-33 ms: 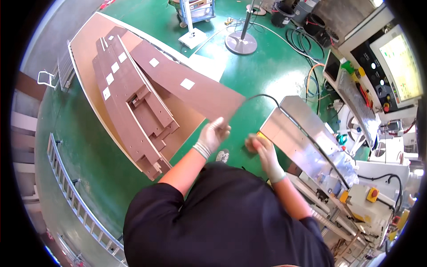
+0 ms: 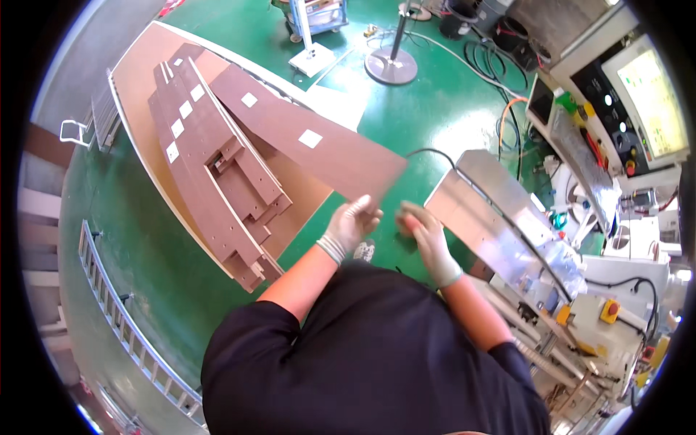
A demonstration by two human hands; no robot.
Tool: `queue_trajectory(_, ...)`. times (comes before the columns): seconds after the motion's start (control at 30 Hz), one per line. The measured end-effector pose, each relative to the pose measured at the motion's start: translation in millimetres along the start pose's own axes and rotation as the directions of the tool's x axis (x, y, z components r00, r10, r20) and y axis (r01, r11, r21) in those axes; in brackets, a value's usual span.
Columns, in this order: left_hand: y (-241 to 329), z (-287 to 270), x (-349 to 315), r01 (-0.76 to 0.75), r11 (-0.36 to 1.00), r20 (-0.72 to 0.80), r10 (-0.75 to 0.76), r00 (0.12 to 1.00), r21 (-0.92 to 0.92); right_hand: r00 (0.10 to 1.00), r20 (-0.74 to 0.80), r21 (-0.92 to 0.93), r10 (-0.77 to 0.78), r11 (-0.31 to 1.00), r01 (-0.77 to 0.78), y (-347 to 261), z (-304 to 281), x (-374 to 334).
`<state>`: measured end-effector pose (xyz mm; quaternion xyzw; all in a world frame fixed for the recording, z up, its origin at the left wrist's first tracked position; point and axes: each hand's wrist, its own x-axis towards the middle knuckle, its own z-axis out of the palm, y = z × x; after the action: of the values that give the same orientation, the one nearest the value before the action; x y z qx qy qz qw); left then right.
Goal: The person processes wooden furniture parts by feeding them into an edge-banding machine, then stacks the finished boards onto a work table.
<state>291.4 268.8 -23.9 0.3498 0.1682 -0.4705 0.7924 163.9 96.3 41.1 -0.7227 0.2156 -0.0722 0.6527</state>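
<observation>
A long brown board point(image 2: 344, 159) with two white stickers reaches from the stack toward me. My left hand point(image 2: 351, 223), in a pale glove, is closed on its near edge, the thumb lying on top. Just to the right of the board's end is my right hand point(image 2: 429, 238), also gloved. Its fingers are curled round a small brownish thing point(image 2: 404, 233), too blurred to name; an orange-red spot shows by the fingertips. More brown boards point(image 2: 206, 174), several with white stickers and some with cut-outs, lie piled on the left.
The pile rests on a tan sheet point(image 2: 148, 54) over the green floor. At right stands a metal machine table point(image 2: 475, 210) with a black cable across it, beside a control screen point(image 2: 649, 101). A roller rail point(image 2: 134, 333) runs at lower left; a round-based stand point(image 2: 391, 67) is ahead.
The board's near end has shifted slightly to the right with my left hand. My right hand has moved a little left, away from the machine table's edge.
</observation>
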Motion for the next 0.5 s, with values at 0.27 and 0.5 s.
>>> queue_trajectory(0.27,-29,41,-45,0.115,0.993,0.135,-0.112,0.984,-0.012,0.988,0.009,0.561,0.155,0.817,-0.134,58,18,23)
queue_trajectory(0.5,-6,31,1,-0.06,0.998,-0.029,0.06,0.998,0.015,0.94,-0.077,0.629,0.334,0.747,-0.214,-1,-92,-83)
